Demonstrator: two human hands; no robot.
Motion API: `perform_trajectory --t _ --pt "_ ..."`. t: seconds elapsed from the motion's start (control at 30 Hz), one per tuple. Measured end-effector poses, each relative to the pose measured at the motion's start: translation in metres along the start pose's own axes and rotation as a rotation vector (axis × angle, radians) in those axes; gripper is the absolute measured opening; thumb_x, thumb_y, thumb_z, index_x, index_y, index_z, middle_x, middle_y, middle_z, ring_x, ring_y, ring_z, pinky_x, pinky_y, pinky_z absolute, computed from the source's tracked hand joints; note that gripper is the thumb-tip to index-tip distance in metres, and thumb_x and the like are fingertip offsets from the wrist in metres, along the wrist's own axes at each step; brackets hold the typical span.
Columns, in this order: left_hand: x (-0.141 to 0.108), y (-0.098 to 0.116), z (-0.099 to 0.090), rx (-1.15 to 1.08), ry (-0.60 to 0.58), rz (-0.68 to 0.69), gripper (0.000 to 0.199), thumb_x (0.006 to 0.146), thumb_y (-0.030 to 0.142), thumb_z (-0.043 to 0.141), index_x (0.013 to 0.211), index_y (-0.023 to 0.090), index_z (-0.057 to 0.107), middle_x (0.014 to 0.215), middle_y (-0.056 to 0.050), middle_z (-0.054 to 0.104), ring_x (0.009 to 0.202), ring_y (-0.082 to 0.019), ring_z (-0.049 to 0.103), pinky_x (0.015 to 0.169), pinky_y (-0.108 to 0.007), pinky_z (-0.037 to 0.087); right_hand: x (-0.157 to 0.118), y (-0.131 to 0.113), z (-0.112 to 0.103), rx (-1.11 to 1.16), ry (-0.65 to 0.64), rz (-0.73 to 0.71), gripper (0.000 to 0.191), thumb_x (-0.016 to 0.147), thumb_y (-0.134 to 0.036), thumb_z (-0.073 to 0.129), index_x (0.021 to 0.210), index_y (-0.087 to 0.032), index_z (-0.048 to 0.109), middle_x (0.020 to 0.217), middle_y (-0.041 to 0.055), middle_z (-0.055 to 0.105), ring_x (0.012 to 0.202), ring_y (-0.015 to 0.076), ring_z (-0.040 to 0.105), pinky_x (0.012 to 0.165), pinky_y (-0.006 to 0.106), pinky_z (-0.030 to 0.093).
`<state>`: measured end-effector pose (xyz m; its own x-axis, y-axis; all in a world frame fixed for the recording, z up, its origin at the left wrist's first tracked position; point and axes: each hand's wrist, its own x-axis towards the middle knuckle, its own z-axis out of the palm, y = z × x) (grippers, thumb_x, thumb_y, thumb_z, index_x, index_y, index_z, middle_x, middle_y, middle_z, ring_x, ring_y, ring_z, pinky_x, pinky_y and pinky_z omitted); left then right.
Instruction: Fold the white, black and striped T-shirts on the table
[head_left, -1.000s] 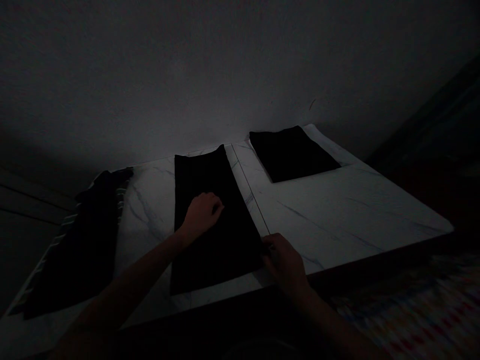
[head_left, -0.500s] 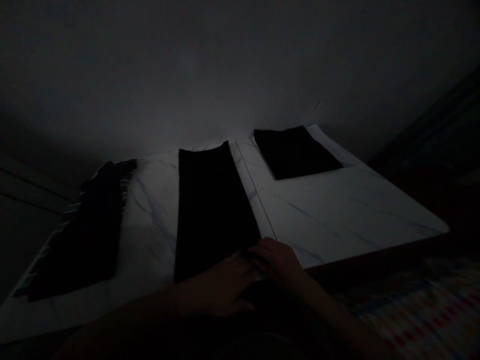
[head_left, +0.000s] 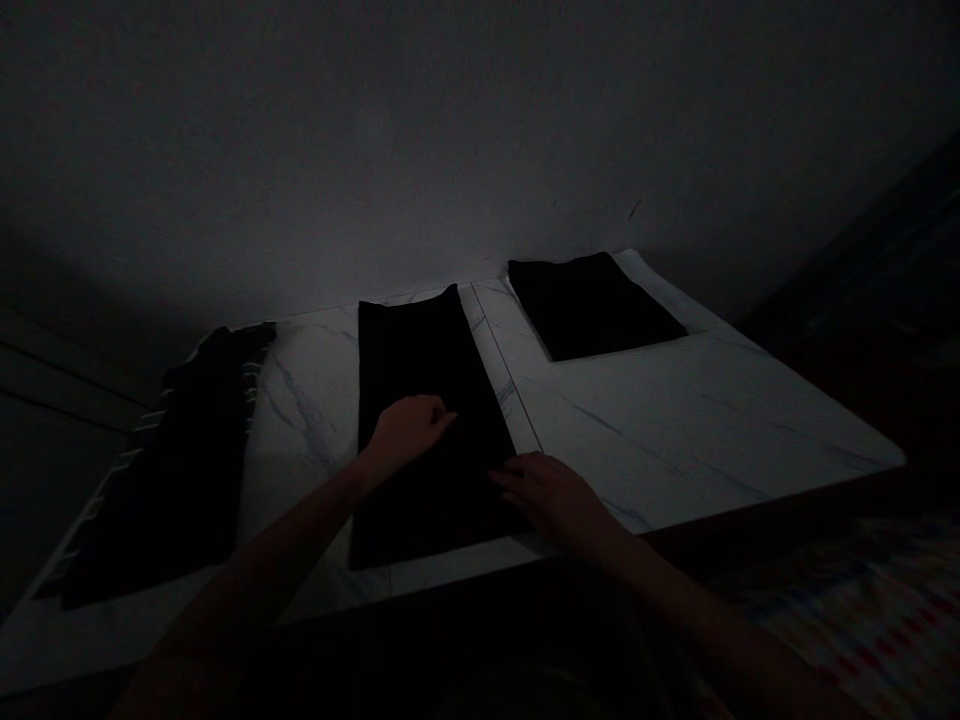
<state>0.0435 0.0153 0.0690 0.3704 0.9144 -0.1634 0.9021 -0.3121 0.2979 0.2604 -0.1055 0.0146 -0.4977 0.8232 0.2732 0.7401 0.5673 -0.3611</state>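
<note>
A long strip of folded black cloth point(head_left: 427, 350) lies flat on the white marbled table, its near end close to the front edge. Over the middle of this cloth is my left hand point(head_left: 409, 428), fingers curled together; whether they pinch any fabric is too dark to see. My right hand point(head_left: 544, 490) rests at the cloth's right edge near its lower corner, fingers stretched out and a little apart. The light is very dim.
Another folded black cloth point(head_left: 596, 305) lies at the back right, with something white beside it. Dark clothes point(head_left: 195, 450) with a striped piece under them cover the table's left side. A grey wall point(head_left: 420, 150) stands behind the table point(head_left: 675, 440). Colourful patterned fabric point(head_left: 885, 610) shows at lower right.
My hands were together at the near end of the middle cloth. My left hand has moved up and forward over the cloth; my right hand has shifted slightly, and the near end now lies uncovered.
</note>
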Motion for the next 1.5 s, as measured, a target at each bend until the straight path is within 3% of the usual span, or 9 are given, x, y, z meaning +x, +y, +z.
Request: perform_trajectory --t 0.1,0.27,0.63,0.77,0.87,1.0,1.17,1.33,1.5 --pt "0.031 0.001 0.012 0.061 0.041 -0.165 0.042 0.092 0.054 0.052 0.090 0.018 0.073 0.094 -0.010 0.074 0.095 -0.027 0.069 0.081 -0.033 0.050 0.009 0.009 0.014 -0.092 0.032 -0.012 0.050 0.092 -0.018 0.057 0.141 -0.017 0.051 0.147 0.0171 0.048 0.134 0.0278 0.046 0.105 0.047 0.044" --pt "0.049 0.006 0.030 -0.074 0.096 -0.239 0.032 0.087 0.050 0.061 0.090 0.021 0.074 0.096 -0.008 0.075 0.096 -0.025 0.068 0.078 -0.030 0.050 0.006 0.016 0.032 -0.154 -0.074 -0.037 0.070 0.092 -0.033 0.058 0.154 -0.015 0.029 0.160 0.0161 0.027 0.149 0.0286 0.019 0.117 0.055 0.027" --pt "0.057 -0.005 0.032 -0.107 0.088 -0.213 0.017 0.084 0.034 0.062 0.087 0.023 0.074 0.094 -0.004 0.075 0.091 -0.021 0.069 0.074 -0.026 0.049 0.012 0.011 0.015 -0.144 -0.154 -0.043 0.069 0.089 -0.036 0.064 0.150 -0.016 0.039 0.156 0.0158 0.034 0.144 0.0317 0.033 0.115 0.054 0.031" --pt "0.065 -0.018 0.013 -0.078 0.090 -0.159 0.015 0.086 0.033 0.062 0.089 0.023 0.072 0.093 -0.004 0.075 0.091 -0.021 0.069 0.074 -0.026 0.048 0.054 0.021 -0.007 -0.114 -0.142 -0.016 0.041 0.094 -0.028 0.056 0.134 -0.017 0.058 0.137 0.0132 0.060 0.122 0.0255 0.059 0.105 0.044 0.044" --pt "0.084 -0.038 -0.010 -0.069 0.240 -0.179 0.017 0.090 0.034 0.059 0.097 0.022 0.069 0.099 -0.005 0.074 0.094 -0.020 0.068 0.079 -0.027 0.048 0.110 0.039 -0.012 -0.074 -0.039 0.043 0.031 0.098 -0.021 0.048 0.123 -0.018 0.066 0.125 0.0109 0.068 0.112 0.0217 0.064 0.098 0.037 0.048" --pt "0.122 -0.072 -0.039 -0.065 0.429 -0.334 0.024 0.095 0.030 0.051 0.110 0.017 0.064 0.115 -0.011 0.070 0.109 -0.021 0.064 0.089 -0.027 0.046 0.198 0.066 0.002 0.002 0.027 0.198 0.032 0.096 -0.012 0.045 0.117 -0.012 0.069 0.121 0.0129 0.069 0.111 0.0202 0.065 0.097 0.031 0.048" --pt "0.166 -0.101 -0.053 -0.099 0.425 -0.408 0.027 0.097 0.026 0.046 0.111 0.013 0.066 0.117 -0.015 0.070 0.111 -0.023 0.065 0.088 -0.028 0.047 0.281 0.086 0.034 -0.043 0.112 0.299 0.045 0.095 -0.005 0.033 0.128 -0.008 0.063 0.135 0.0169 0.061 0.127 0.0201 0.055 0.107 0.033 0.041" --pt "0.193 -0.111 -0.042 -0.130 0.360 -0.412 0.024 0.091 0.033 0.058 0.106 0.018 0.070 0.112 -0.011 0.073 0.108 -0.024 0.067 0.084 -0.027 0.048 0.296 0.102 0.073 -0.158 0.130 0.397 0.047 0.099 -0.024 0.039 0.142 -0.008 0.050 0.152 0.0212 0.039 0.142 0.0311 0.036 0.114 0.049 0.030" --pt "0.204 -0.121 -0.026 -0.147 0.312 -0.412 0.032 0.079 0.037 0.071 0.108 0.023 0.069 0.113 -0.008 0.073 0.110 -0.025 0.066 0.084 -0.027 0.048 0.291 0.114 0.095 -0.266 0.100 0.399 0.055 0.102 -0.041 0.036 0.149 -0.013 0.042 0.158 0.0193 0.028 0.146 0.0325 0.027 0.117 0.049 0.021"
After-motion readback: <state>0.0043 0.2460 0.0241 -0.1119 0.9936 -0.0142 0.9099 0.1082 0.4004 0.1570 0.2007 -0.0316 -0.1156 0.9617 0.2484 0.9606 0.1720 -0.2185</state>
